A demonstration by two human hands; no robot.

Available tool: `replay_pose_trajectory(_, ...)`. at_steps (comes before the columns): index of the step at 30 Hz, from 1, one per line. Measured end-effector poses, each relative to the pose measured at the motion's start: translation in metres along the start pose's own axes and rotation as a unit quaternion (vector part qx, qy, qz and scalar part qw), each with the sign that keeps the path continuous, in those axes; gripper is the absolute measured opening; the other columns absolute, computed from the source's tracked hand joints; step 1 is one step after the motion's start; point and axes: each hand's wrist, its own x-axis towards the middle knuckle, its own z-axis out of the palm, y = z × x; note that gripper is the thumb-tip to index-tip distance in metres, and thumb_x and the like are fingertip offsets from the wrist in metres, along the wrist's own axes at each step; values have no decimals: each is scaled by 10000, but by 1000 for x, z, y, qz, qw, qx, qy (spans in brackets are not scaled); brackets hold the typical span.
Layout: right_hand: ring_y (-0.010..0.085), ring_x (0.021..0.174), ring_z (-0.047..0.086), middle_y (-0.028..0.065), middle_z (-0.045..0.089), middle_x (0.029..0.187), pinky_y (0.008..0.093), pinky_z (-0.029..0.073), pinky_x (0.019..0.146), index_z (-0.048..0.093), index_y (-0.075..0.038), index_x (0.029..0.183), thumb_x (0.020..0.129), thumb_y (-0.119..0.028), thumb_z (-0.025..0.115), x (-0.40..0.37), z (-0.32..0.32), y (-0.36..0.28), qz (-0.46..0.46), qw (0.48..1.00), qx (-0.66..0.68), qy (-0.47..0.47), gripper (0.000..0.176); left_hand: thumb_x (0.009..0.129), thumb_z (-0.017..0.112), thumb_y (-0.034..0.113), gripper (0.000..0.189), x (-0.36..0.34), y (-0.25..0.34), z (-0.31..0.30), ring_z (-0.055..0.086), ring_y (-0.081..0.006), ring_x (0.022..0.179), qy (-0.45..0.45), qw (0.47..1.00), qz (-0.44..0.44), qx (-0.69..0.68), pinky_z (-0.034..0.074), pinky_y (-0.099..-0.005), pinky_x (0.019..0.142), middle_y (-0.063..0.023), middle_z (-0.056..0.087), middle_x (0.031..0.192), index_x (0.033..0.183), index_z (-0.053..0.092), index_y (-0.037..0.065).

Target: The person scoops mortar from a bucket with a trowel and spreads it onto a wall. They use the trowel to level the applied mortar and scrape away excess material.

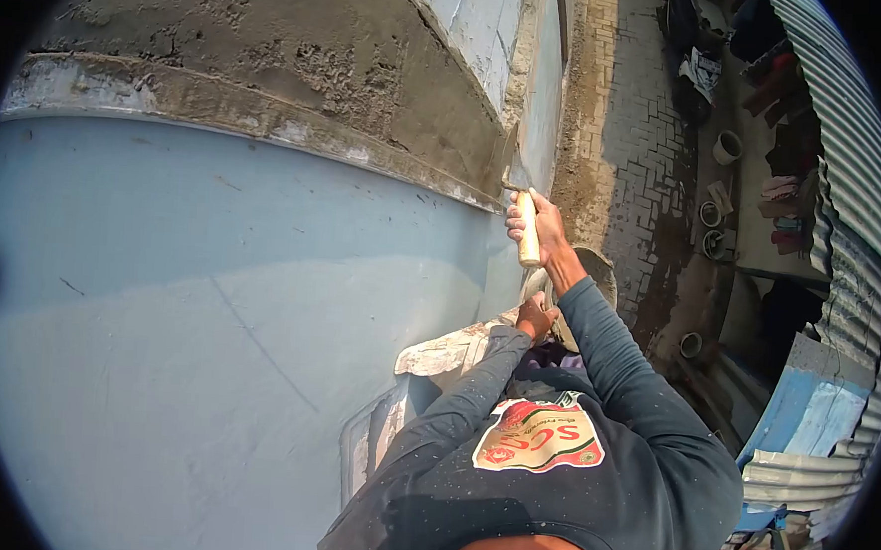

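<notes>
My right hand [548, 228] is wrapped round the pale handle of a trowel [529, 235]. Its bent metal neck points up, and the blade, seen nearly edge-on, is at the corner end of the wet grey plaster [449, 116]. Lower down, my left hand [536, 318] is closed beside a round greyish container [597, 270], mostly hidden behind my right forearm. What the left fingers grip, if anything, is hidden.
A light blue wall [209, 313] fills the left, with a rough ledge [250, 116] below the plaster. Far below on the right run a paved path [633, 116] and several buckets [727, 148]. A corrugated metal roof [851, 147] borders the right side.
</notes>
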Motion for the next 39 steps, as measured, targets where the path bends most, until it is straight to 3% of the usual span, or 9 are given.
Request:
replay_pose_trajectory(1,98,525,417,7,447,707,246,402,442,494,-96,1009,1024,-381,314,4,7,9,26,999,28,-28,338,743,714,270,436,8,-9,1,653,-371,977,-90,995,-38,-34,504,-412,815,-250,674,981,1055,605,-14)
replay_pose_trajectory(4,103,516,401,8,437,716,260,394,431,467,-118,985,1017,-398,331,4,57,34,36,998,18,-52,313,734,714,238,372,23,-79,39,661,-314,888,6,920,269,-284,521,-366,729,-179,688,924,1070,684,81)
replay_pose_trajectory(15,109,461,429,16,437,686,253,393,378,482,-74,1064,1039,-451,261,-112,242,31,-78,952,-162,-249,438,728,714,292,429,0,11,-7,651,-389,948,6,999,-9,-50,507,-441,813,-238,679,962,1028,613,2)
replay_pose_trajectory(19,111,509,497,31,507,684,260,441,430,515,-61,1035,1034,-422,349,-85,170,-30,-207,937,-266,-87,397,715,715,282,489,-6,26,-33,617,-408,1055,-75,996,-44,-8,490,-442,898,-262,648,1086,1086,602,-16)
replay_pose_trajectory(22,130,545,534,52,538,687,296,474,474,545,-46,958,1005,-370,465,-66,97,-85,-221,806,-543,77,337,715,711,277,568,2,10,-18,580,-409,1126,-46,997,-53,-9,459,-440,961,-259,614,1179,1181,584,-22)
replay_pose_trajectory(24,231,585,601,126,594,698,377,504,539,570,-21,906,940,-277,577,-49,49,-122,-159,471,-860,114,259,718,710,280,600,3,7,-14,564,-407,1151,-30,999,-33,-16,447,-437,982,-260,600,1207,1215,571,-25)
replay_pose_trajectory(27,352,647,626,197,617,734,457,503,602,592,-14,903,856,-200,634,-36,20,-151,-188,142,-970,53,196,722,719,289,538,0,2,-11,573,-392,1070,-13,1000,-14,-17,447,-440,912,-242,601,1113,1137,567,-17)
replay_pose_trajectory(29,391,755,634,207,645,804,478,500,649,619,-39,908,802,-137,633,-9,11,-166,-180,151,-972,33,144,723,740,300,383,0,3,-11,624,-366,857,3,1000,-10,-17,474,-453,730,-204,634,870,913,587,4)
replay_pose_trajectory(39,239,936,586,54,624,871,388,393,862,654,-69,927,747,-120,704,59,120,-182,-286,108,-937,-170,194,728,746,294,441,-2,5,-12,606,-426,1041,-10,998,-41,-45,486,-458,870,-255,642,1057,1028,602,4)
